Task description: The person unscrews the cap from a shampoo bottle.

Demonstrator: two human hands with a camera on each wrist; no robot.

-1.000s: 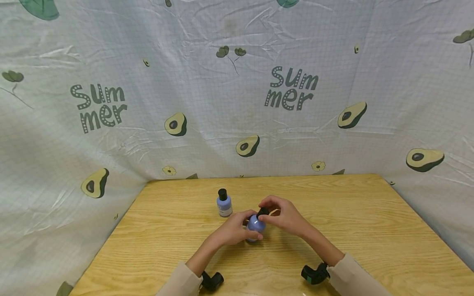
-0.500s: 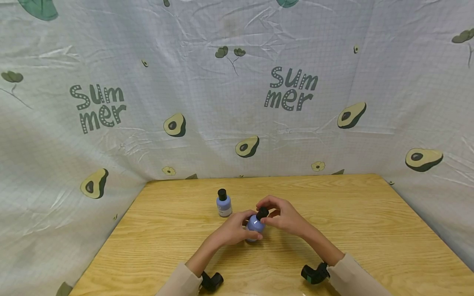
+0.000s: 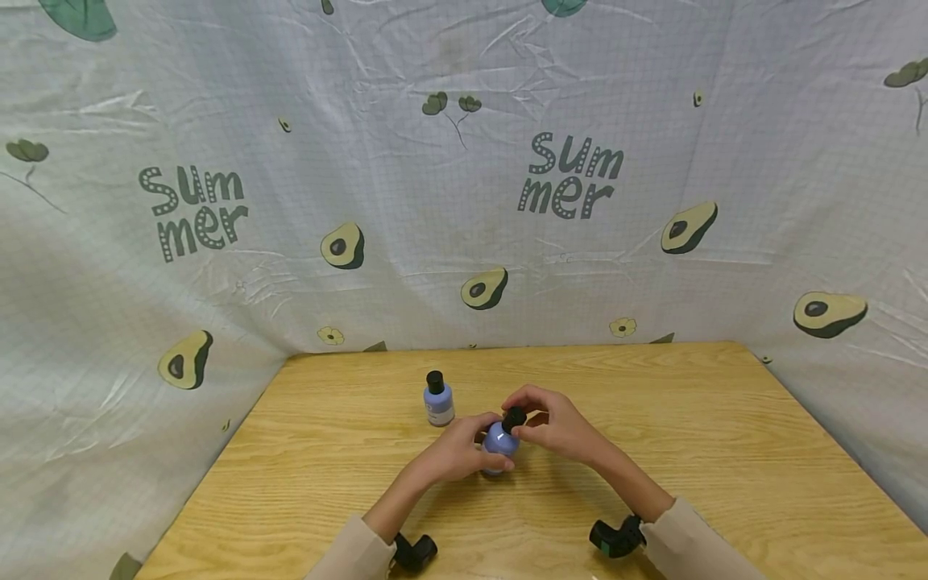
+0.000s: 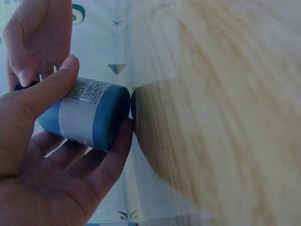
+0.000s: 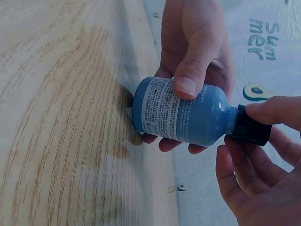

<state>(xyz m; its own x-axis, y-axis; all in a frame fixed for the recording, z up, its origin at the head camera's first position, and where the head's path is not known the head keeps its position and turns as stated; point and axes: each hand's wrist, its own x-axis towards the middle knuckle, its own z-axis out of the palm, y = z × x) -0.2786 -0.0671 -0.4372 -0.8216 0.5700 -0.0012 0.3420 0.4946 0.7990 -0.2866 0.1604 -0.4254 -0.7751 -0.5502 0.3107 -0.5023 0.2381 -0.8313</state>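
Note:
A small blue-violet bottle (image 3: 500, 440) with a printed label is held at the table's middle, tilted a little. My left hand (image 3: 458, 451) grips its body, thumb on one side and fingers curled round the other, as the left wrist view shows of the bottle (image 4: 77, 115). The right hand (image 3: 554, 423) pinches the black cap (image 5: 251, 127) between thumb and fingers. In the right wrist view the cap still sits at the bottle's neck (image 5: 230, 120). The bottle's base is at or just above the tabletop; I cannot tell which.
Another blue-violet bottle (image 3: 439, 404) with a black cap stands upright behind and left of the hands. The wooden table (image 3: 326, 451) meets a hanging white cloth (image 3: 406, 201) printed with avocados. Black wrist devices (image 3: 415, 553) sit at both wrists.
My right hand's fingers have shifted slightly on the cap, showing more of it than a second ago. The left hand and the bottle have barely moved.

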